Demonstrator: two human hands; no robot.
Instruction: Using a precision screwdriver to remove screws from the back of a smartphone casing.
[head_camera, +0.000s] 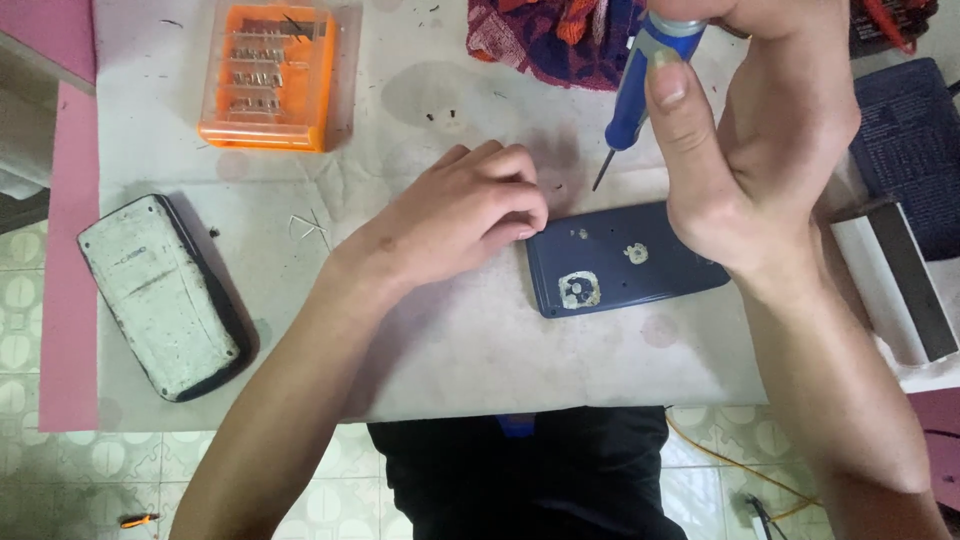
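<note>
On the tabletop (450, 370) lie one blue screwdriver (640, 85), one orange bit case (268, 75), one dark blue device casing (620, 262), one worn white-and-black cover (160, 295), one patterned cloth (560, 40) and two hands, left hand (460, 215) and right hand (760, 140).

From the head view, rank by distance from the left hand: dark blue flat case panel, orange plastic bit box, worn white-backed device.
From the left hand:
1. Dark blue flat case panel, touching its fingers, right.
2. Orange plastic bit box, up-left.
3. Worn white-backed device, far left.

Hands over a dark blue panel (625, 260)
Right hand (760, 140) holds a screwdriver (640, 85); left hand (470, 215) touches the panel's corner.
</note>
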